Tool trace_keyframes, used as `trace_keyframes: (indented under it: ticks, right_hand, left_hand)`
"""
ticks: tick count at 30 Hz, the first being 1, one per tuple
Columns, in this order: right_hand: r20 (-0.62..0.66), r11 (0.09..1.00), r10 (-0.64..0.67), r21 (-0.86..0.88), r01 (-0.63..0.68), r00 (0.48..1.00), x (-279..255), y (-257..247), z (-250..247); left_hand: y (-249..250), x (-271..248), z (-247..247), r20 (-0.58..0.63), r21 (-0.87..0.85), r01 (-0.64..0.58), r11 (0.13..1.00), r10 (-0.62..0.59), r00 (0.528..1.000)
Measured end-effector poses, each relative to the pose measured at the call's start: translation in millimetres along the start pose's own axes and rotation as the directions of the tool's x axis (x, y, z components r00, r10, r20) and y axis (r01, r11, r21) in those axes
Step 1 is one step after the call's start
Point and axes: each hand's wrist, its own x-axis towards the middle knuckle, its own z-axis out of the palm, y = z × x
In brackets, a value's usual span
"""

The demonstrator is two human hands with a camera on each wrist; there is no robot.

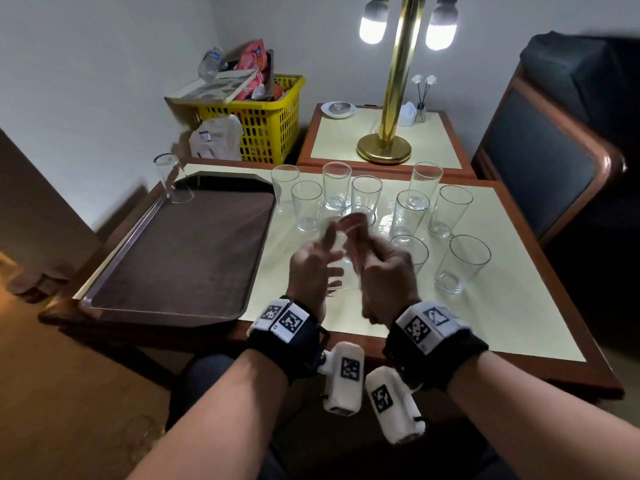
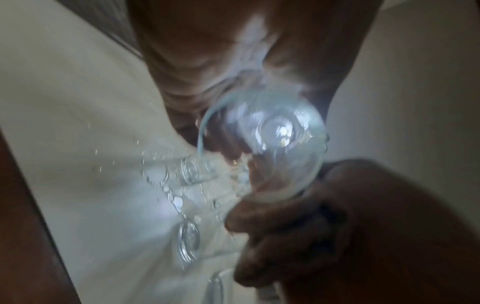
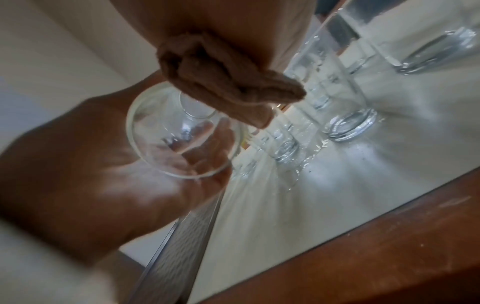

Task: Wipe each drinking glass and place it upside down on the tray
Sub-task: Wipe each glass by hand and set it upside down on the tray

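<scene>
Over the table's middle, my left hand [image 1: 318, 258] holds a clear drinking glass [image 1: 346, 237] on its side, fingers round its wall. In the right wrist view the glass [image 3: 168, 127] turns its rim toward the camera and lies in the left palm [image 3: 130, 185]. My right hand [image 1: 384, 268] is fisted against the glass and grips a bunched brown cloth [image 3: 228, 82] at the rim. The hands are motion-blurred. A brown tray [image 1: 173, 254] lies to the left, with one glass [image 1: 173, 178] upside down in its far left corner. Several upright glasses [image 1: 336, 185] stand behind and right of the hands.
Water drops [image 2: 155, 174] wet the cream tabletop among the glasses. A brass lamp [image 1: 388, 133] stands on a side table behind. A yellow basket [image 1: 266, 126] of clutter is at the back left, and a dark chair [image 1: 554, 150] is on the right.
</scene>
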Motion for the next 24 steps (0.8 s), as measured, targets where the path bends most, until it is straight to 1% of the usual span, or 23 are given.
trace_keyframes:
  ticks: [1,2,3,4,6,7,8,9,10,11,12,13,14,16,17,19,20,22,24]
  right_hand:
    - [0.052,1.0,-0.022,-0.008,0.023,0.998,-5.2,-0.7,2.6]
    - [0.089,0.998,-0.032,-0.043,0.036,0.996,-6.9,-1.6,2.2]
    - [0.1,0.996,-0.033,-0.074,0.041,0.994,-4.2,-3.0,-1.1]
    - [0.085,0.995,-0.031,-0.087,0.038,0.996,2.3,-5.6,-6.6]
    - [0.049,0.995,-0.042,-0.086,0.046,0.998,18.8,-15.8,-21.2]
    - [0.059,0.993,-0.068,-0.096,0.073,0.996,25.2,-22.3,-26.6]
    - [0.087,0.98,-0.13,-0.137,0.142,0.988,28.7,-30.0,-31.2]
    - [0.132,0.947,-0.225,-0.205,0.249,0.965,30.0,-36.7,-34.1]
    - [0.201,0.88,-0.335,-0.282,0.382,0.92,29.8,-42.0,-36.8]
    - [0.293,0.8,-0.422,-0.325,0.504,0.858,29.5,-45.8,-40.9]
    - [0.378,0.739,-0.458,-0.341,0.581,0.804,30.6,-47.9,-46.5]
    - [0.439,0.703,-0.46,-0.351,0.618,0.772,33.7,-49.2,-52.1]
    - [0.468,0.68,-0.454,-0.368,0.634,0.758,37.3,-50.3,-55.9]
    - [0.465,0.653,-0.462,-0.398,0.645,0.755,38.0,-53.3,-58.6]
    - [0.463,0.646,-0.483,-0.384,0.659,0.743,35.1,-55.3,-57.8]
    - [0.486,0.666,-0.503,-0.31,0.679,0.715,28.4,-60.0,-57.3]
    - [0.506,0.682,-0.487,-0.289,0.672,0.712,27.7,-62.3,-60.5]
    - [0.52,0.693,-0.43,-0.334,0.639,0.738,34.0,-64.3,-68.4]
    - [0.497,0.652,-0.42,-0.417,0.633,0.759,38.1,-65.0,-68.1]
  left_hand:
    - [-0.5,2.0,0.0,-0.033,-0.067,0.03,0.997,-0.033,0.999]
    - [-1.4,3.7,-1.4,-0.011,-0.102,0.077,0.992,-0.079,0.997]
    - [-1.3,2.6,-3.3,0.046,-0.091,0.108,0.99,-0.104,0.994]
    - [0.1,-0.5,-3.8,0.101,-0.046,0.102,0.994,-0.097,0.99]
    - [0.4,-4.7,-3.0,0.174,0.066,-0.002,0.998,-0.009,0.985]
    - [-0.6,-4.5,-2.6,0.18,0.127,-0.088,0.988,0.065,0.982]
    - [-1.4,-3.6,-2.5,0.185,0.21,-0.186,0.96,0.148,0.971]
    - [-1.4,-2.0,-3.9,0.191,0.305,-0.285,0.909,0.235,0.953]
    - [-0.2,-1.3,-6.9,0.195,0.393,-0.371,0.841,0.318,0.928]
    - [0.1,-0.3,-11.8,0.207,0.454,-0.44,0.775,0.389,0.898]
    - [-0.3,-1.1,-15.9,0.227,0.49,-0.496,0.717,0.445,0.866]
    - [-1.5,-3.1,-17.8,0.243,0.518,-0.533,0.669,0.482,0.842]
    - [-3.3,-5.2,-17.0,0.253,0.547,-0.55,0.631,0.502,0.827]
    - [-5.5,-9.5,-7.2,0.27,0.59,-0.562,0.58,0.514,0.814]
    - [-6.0,-8.6,-3.5,0.276,0.593,-0.577,0.561,0.532,0.8]
    - [-6.0,-1.7,-4.8,0.264,0.576,-0.607,0.548,0.578,0.772]
    - [-4.5,-1.3,-6.8,0.248,0.578,-0.606,0.547,0.59,0.768]
    - [-5.4,-3.8,-7.6,0.225,0.605,-0.585,0.539,0.589,0.776]
    - [-8.3,-11.9,2.5,0.236,0.617,-0.586,0.526,0.587,0.775]
